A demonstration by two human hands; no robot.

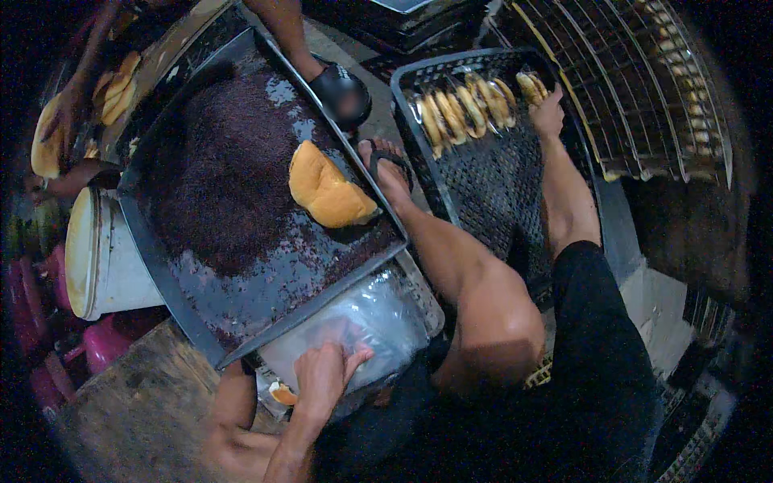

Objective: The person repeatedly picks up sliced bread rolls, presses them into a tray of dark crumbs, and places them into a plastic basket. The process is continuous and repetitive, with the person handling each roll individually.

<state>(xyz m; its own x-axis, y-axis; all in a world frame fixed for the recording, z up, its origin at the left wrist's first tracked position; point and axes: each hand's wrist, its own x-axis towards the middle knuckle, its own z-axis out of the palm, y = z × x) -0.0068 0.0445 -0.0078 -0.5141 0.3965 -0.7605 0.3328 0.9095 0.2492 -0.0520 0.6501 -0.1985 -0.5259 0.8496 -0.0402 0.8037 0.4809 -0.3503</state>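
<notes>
My left hand [326, 371] rests on a stack of clear plastic bags [386, 326] below the metal tray; its fingertips touch the film, and whether they pinch a bag is unclear. At the upper right, my right hand [548, 111] grips a wrapped bread [531, 87] at the far right corner of a black plastic crate [453, 205]. Several wrapped breads [465, 111] stand in a row beside it in the crate. A split golden bread bun [329, 187] lies on the tray [241, 356], which holds dark granular crumbs [229, 175].
Another person's hands [63, 121] handle bread at the upper left. A white bucket [124, 253] stands left of the tray. A wire rack [616, 90] rises right of the crate. My bare leg [495, 284] lies between tray and crate. A sandaled foot [341, 93] is beyond.
</notes>
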